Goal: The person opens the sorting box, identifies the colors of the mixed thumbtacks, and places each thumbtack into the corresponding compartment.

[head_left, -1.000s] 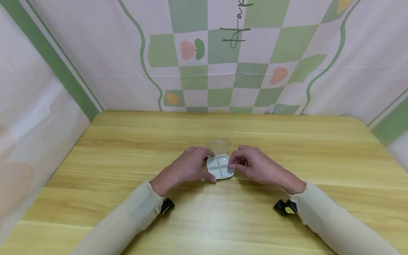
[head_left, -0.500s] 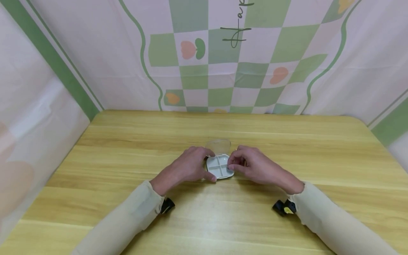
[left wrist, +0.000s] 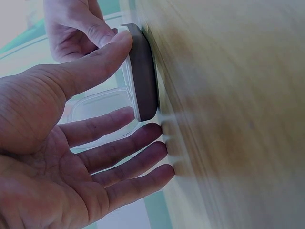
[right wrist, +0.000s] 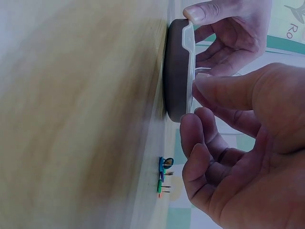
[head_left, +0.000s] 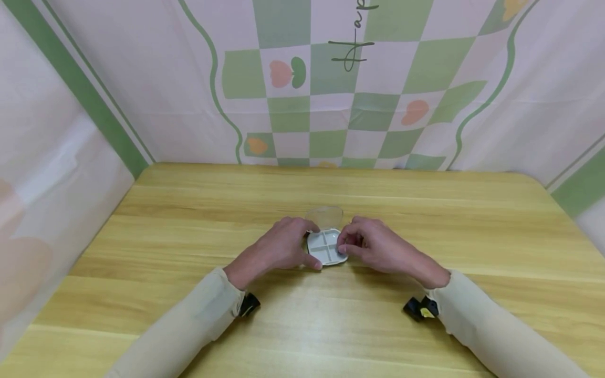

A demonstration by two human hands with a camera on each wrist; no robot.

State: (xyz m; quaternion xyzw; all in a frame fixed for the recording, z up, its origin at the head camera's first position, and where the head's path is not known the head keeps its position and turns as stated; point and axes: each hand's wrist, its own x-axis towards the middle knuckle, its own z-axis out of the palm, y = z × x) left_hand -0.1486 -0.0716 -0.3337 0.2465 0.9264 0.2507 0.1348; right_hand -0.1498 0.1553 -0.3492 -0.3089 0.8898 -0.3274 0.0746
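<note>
A four-compartment pill box (head_left: 323, 248) lies on the wooden table, its white tray facing up and its clear lid (head_left: 325, 216) swung back. Dark brown sides (left wrist: 144, 71) show in the left wrist view. My left hand (head_left: 283, 243) steadies the box from the left, thumb at the near edge and index finger at the far edge; its other fingers stretch out below. Over the right-hand compartments, my right hand (head_left: 373, 244) has thumb and index finger brought together at the tray. Whether anything sits between those fingertips is hidden.
In the right wrist view several small thumbtacks (right wrist: 163, 176), blue, green and orange, stand on the table with pins up. The head view does not show them. A patterned cloth (head_left: 326, 84) hangs behind the table's back edge.
The right hand's fingertips have shifted very slightly left over the tray. The left hand and the pill box hold their place, and the head view has drifted a little.
</note>
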